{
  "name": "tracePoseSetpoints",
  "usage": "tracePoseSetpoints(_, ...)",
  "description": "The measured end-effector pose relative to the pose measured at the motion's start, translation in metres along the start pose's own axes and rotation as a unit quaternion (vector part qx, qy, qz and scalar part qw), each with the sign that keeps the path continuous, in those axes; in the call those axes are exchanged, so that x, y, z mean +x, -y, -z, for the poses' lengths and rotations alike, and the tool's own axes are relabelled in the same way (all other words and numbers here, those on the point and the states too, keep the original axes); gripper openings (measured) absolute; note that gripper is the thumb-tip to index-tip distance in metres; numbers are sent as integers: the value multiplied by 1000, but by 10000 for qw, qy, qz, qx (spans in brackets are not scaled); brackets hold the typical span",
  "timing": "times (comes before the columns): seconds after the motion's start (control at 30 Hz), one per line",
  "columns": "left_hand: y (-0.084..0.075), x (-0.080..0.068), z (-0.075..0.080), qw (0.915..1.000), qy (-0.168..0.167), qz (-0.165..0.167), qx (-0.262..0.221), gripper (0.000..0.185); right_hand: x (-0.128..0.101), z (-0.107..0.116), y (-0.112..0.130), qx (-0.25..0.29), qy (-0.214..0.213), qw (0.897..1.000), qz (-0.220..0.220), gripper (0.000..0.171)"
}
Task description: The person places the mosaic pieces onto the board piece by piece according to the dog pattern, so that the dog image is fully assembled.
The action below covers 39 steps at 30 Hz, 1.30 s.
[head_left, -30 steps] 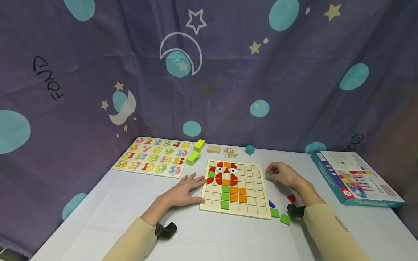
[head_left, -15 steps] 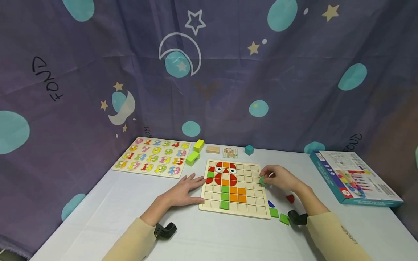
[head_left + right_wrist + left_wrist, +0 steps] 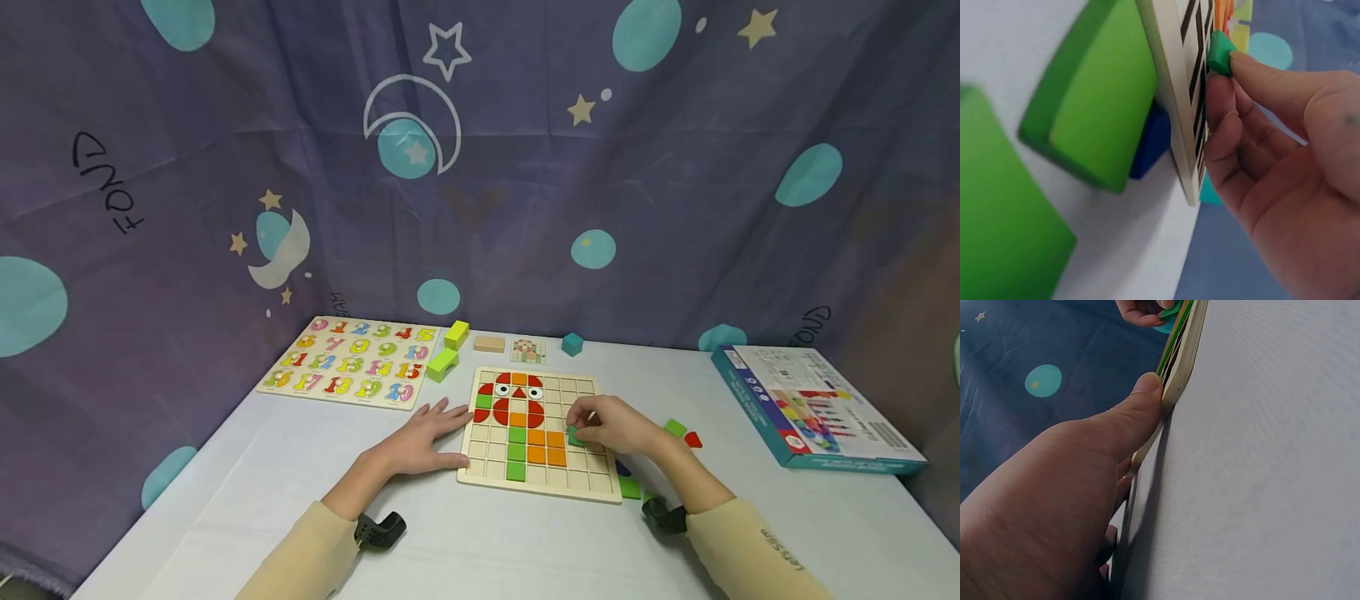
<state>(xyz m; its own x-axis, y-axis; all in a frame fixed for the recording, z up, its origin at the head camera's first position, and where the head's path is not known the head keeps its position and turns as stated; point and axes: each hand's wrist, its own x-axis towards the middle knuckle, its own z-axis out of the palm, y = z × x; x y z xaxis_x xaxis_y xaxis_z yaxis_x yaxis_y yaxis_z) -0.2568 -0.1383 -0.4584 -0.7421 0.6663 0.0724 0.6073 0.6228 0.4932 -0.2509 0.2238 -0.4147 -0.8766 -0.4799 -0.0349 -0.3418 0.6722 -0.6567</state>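
Observation:
A square wooden grid board (image 3: 540, 492) lies on the table with a pattern of red, orange and green pieces and two round eyes in its left half. My right hand (image 3: 617, 427) pinches a dark green tile (image 3: 1221, 53) between thumb and fingers, low over the grid beside the orange squares (image 3: 546, 448). In the right wrist view the tile is tilted close to the board's surface. My left hand (image 3: 420, 440) is stretched out flat at the board's left edge. Its thumb (image 3: 1141, 394) touches the wooden rim in the left wrist view.
Loose green tiles (image 3: 1100, 94), a blue piece (image 3: 1150, 140) and a red piece (image 3: 693, 439) lie right of the board. A number puzzle (image 3: 348, 362), blocks (image 3: 443, 364) and a pattern card (image 3: 528, 351) stand behind. A flat box (image 3: 817, 408) lies far right.
My right hand has brought the green tile leftward from beside the board to over its grid, next to the orange squares. The left hand has stayed at the board's edge.

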Motion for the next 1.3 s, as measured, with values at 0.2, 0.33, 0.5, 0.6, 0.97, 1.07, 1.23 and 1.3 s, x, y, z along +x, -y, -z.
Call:
tracePoseSetpoints(0.2, 0, 0, 0, 10000, 30, 59, 9, 79, 0, -3, 4, -183, 124, 9997, 104, 12)
tracePoseSetpoints(0.33, 1, 1, -1, 10000, 31, 88, 33, 79, 0, -4, 6, -310, 124, 9994, 118, 12)
tracePoseSetpoints(0.5, 1, 0, -2, 9999, 50, 138, 70, 80, -1, -4, 7, -303, 85, 9995, 89, 12)
tracePoseSetpoints(0.6, 1, 0, -1, 9999, 32, 129, 46, 79, -2, -4, 7, -267, 71, 9996, 39, 12)
tracePoseSetpoints(0.97, 2, 1, -2, 9999, 24, 88, 60, 79, -14, 3, 3, -176, -98, 9997, -118, 11)
tracePoseSetpoints(1.07, 2, 1, -2, 9999, 31, 96, 73, 80, -21, 5, 2, -129, -58, 9999, -63, 11)
tracePoseSetpoints(1.23, 2, 1, -2, 9999, 11, 95, 63, 80, -35, 9, -1, -154, -43, 9999, 26, 13)
tracePoseSetpoints(1.3, 2, 1, -2, 10000, -3, 80, 55, 81, -41, 11, -3, -154, -60, 9999, 47, 13)
